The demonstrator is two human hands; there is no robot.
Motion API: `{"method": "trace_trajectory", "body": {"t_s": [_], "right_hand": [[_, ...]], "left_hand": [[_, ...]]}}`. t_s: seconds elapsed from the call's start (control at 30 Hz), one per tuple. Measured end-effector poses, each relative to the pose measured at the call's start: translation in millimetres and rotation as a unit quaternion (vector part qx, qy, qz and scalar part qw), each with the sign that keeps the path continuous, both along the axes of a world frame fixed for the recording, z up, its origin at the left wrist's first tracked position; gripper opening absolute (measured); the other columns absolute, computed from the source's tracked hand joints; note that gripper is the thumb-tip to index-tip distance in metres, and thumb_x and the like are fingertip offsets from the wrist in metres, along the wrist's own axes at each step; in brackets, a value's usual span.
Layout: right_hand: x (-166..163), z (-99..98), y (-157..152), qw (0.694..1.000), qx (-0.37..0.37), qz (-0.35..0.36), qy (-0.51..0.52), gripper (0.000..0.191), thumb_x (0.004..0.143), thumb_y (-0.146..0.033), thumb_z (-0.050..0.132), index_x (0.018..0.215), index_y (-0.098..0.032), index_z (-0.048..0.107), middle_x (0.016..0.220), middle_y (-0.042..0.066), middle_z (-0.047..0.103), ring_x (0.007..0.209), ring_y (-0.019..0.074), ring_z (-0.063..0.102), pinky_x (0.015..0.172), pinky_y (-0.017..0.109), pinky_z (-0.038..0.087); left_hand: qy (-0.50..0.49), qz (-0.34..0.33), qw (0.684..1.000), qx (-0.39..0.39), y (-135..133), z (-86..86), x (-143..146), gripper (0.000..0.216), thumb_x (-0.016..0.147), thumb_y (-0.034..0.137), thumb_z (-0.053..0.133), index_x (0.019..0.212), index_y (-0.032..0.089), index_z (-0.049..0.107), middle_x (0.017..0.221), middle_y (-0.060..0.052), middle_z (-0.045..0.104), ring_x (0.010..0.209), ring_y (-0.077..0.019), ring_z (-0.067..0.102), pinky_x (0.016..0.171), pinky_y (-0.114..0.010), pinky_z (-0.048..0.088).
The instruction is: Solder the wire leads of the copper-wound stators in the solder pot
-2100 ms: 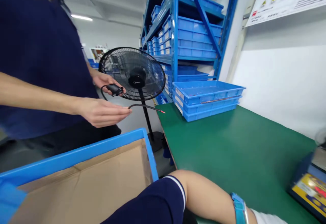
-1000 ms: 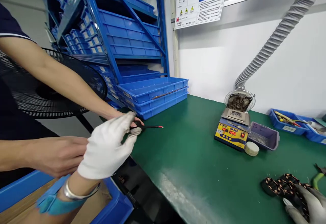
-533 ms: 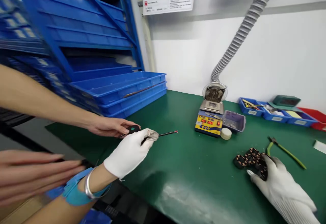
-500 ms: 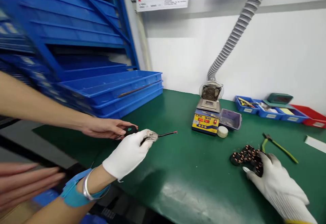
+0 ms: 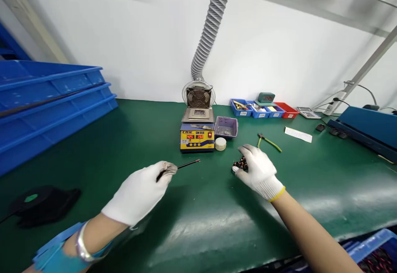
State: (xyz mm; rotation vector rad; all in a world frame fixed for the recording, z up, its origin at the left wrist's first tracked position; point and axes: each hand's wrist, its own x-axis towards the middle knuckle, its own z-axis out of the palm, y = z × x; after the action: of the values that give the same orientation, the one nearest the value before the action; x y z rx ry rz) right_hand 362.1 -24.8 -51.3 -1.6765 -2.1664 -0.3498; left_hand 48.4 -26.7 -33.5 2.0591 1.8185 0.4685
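My left hand (image 5: pixel 141 192), in a white glove with greyed fingertips, pinches a thin black cable (image 5: pixel 187 164). The cable's bare end points right, with small reddish wire tips showing. Over on the right, my gloved right hand (image 5: pixel 257 169) curls thumb and fingers round a cluster of black ring coils wound with copper wire (image 5: pixel 241 164). The palm and fingers hide part of the cluster. Green-handled cutters (image 5: pixel 269 142) lie just beyond this hand. A yellow and blue heating unit (image 5: pixel 197 138) with red digits stands behind, between both hands.
A purple tray (image 5: pixel 226 127) and a round white tub (image 5: pixel 220 144) adjoin the unit. Small blue bins (image 5: pixel 241 107) and a red bin (image 5: pixel 287 110) line the wall. Stacked blue crates (image 5: pixel 52 107) stand left. A black item with a green spot (image 5: pixel 43 204) lies front left.
My view has swung right. The other person's bare hands have gone from view, and the black item with the green spot lies on the table. My right hand has closed further round the coils.
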Motion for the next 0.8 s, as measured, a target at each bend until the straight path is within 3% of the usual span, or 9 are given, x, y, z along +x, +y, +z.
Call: {"method": "trace_trajectory", "body": {"t_s": [0.17,0.33,0.57,0.7,0.8], "right_hand": [[-41,15.7,70,0.987,-0.14,-0.066,-0.044,0.052,0.079,-0.048,0.059,0.124,-0.022,0.052,0.115,0.011,0.058,0.1,0.0299,0.06,0.079,0.042,0.052],[-57,7.1,114,0.97,-0.214,-0.074,-0.085,0.052,0.075,-0.049,0.061,0.118,-0.021,0.054,0.116,0.013,0.058,0.099,0.032,0.062,0.074,0.041,0.053],[-63,-4.3,123,0.97,-0.211,-0.087,-0.086,0.041,0.084,-0.046,0.052,0.116,-0.021,0.054,0.111,0.011,0.061,0.099,0.0296,0.062,0.077,0.04,0.051],[-60,3.9,121,0.976,-0.187,-0.091,-0.064,0.04,0.084,-0.046,0.052,0.116,-0.022,0.054,0.112,0.01,0.061,0.099,0.0294,0.061,0.078,0.04,0.05],[-55,11.8,99,0.984,-0.143,-0.102,-0.015,0.046,0.083,-0.048,0.053,0.123,-0.025,0.051,0.116,0.008,0.06,0.099,0.029,0.061,0.078,0.04,0.049]], "left_hand": [[0.019,-0.009,1.0,-0.007,13,-5.6,17,0.036,0.086,0.033,0.032,0.099,0.023,0.064,0.107,-0.004,0.071,0.1,-0.0249,0.064,0.087,-0.036,0.047],[0.018,-0.007,1.0,-0.01,17,-13.3,11,0.035,0.086,0.033,0.033,0.098,0.023,0.065,0.106,-0.002,0.071,0.099,-0.0238,0.063,0.086,-0.034,0.047],[0.014,-0.007,1.0,-0.017,27,-17.5,1,0.035,0.085,0.033,0.035,0.098,0.023,0.066,0.107,-0.002,0.071,0.098,-0.023,0.063,0.085,-0.033,0.047],[0.011,-0.015,1.0,-0.01,27,-16.0,1,0.034,0.085,0.032,0.036,0.097,0.023,0.067,0.106,-0.002,0.071,0.096,-0.0225,0.064,0.085,-0.032,0.048],[0.002,-0.012,1.0,0.0,27,-14.4,0,0.033,0.084,0.032,0.037,0.096,0.023,0.067,0.104,-0.002,0.072,0.095,-0.0224,0.065,0.082,-0.031,0.048]]}}
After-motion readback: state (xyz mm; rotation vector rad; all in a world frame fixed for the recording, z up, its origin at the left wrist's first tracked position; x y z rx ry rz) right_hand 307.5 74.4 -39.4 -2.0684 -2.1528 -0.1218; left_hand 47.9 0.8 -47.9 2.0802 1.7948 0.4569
